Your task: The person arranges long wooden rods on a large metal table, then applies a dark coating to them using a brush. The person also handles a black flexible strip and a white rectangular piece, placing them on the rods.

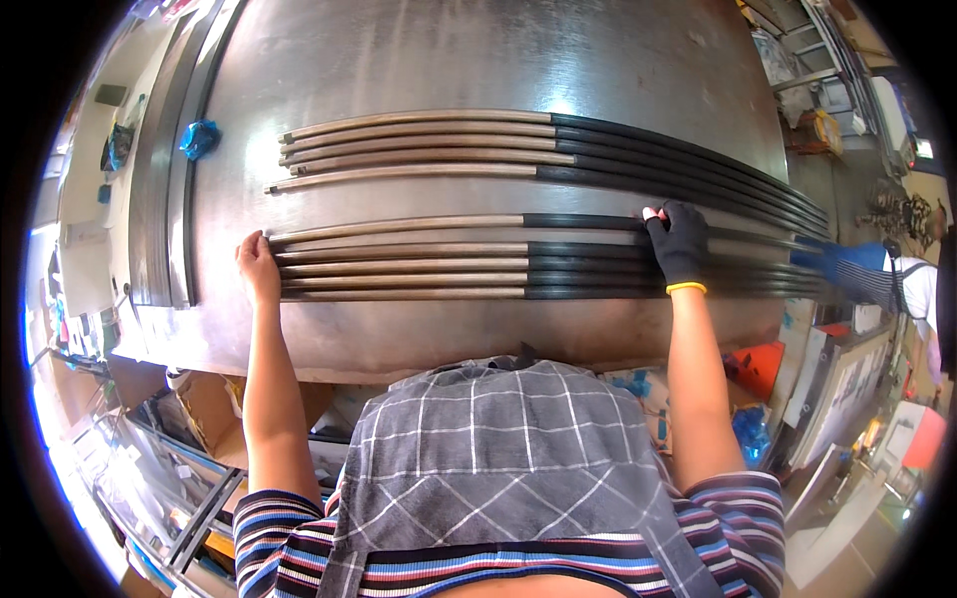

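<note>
A long thin rod [399, 229], brownish metal on its left part and black on its right, lies across the metal table. My bare left hand [258, 267] is closed at its left end, fingertips pinched there. My right hand [679, 242], in a black glove with bare fingertips and a yellow cuff, is closed on the black part of this rod. Just nearer to me, several like rods [419, 266] lie side by side, partly beneath my right hand. Farther off, another group of such rods [429, 120] runs parallel, their left ends slightly uneven.
The metal table [478, 60] extends far beyond the rods. Dark long bars [164, 199] and a crumpled blue plastic piece [200, 139] sit at its left side. Beyond the right edge is another person [902, 279], partly blurred. Cardboard boxes [211, 414] stand below the near edge.
</note>
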Demonstrator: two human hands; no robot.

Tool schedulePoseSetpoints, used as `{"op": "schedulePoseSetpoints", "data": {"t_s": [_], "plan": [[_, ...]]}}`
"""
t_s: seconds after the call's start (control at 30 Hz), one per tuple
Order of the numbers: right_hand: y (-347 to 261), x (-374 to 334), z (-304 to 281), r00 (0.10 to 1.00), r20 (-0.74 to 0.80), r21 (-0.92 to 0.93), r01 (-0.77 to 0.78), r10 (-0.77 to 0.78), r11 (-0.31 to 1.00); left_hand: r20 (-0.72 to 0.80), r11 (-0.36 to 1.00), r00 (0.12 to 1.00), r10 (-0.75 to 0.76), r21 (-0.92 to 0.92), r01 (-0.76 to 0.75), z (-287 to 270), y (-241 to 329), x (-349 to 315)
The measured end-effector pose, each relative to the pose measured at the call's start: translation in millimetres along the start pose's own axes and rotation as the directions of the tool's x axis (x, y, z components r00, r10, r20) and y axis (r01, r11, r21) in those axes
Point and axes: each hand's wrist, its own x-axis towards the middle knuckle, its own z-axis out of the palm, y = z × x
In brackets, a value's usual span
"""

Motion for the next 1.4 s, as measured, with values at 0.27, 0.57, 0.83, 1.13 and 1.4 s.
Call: {"op": "schedulePoseSetpoints", "data": {"t_s": [0.27, 0.57, 0.83, 1.13, 1.4], "plan": [[0, -10, -1, 0.996, 0.056, -0.099, -0.061, 0.067, 0.993, 0.053, 0.996, 0.998, 0.020, 0.087, -0.024, -7, 16, -3], [13, -19, 12, 0.997, -0.059, -0.145, -0.059, 0.051, 0.988, 0.068, 0.994, 0.998, 0.009, 0.112, -0.017, -6, 12, -7], [4, -25, -1, 0.993, -0.084, -0.071, -0.087, 0.081, 0.994, 0.154, 0.998, 0.987, -0.040, 0.056, 0.032, -7, -6, 26], [1, -18, 12, 0.997, 0.021, -0.150, 0.083, -0.080, 0.985, 0.218, 0.995, 0.976, 0.020, -0.104, 0.003, 49, 19, 87], [-10, 19, -4, 1.000, 0.002, 0.010, 0.008, -0.008, 1.000, 0.200, 0.980, 0.980, 0.019, -0.198, 0.022, 54, -40, 99]]}}
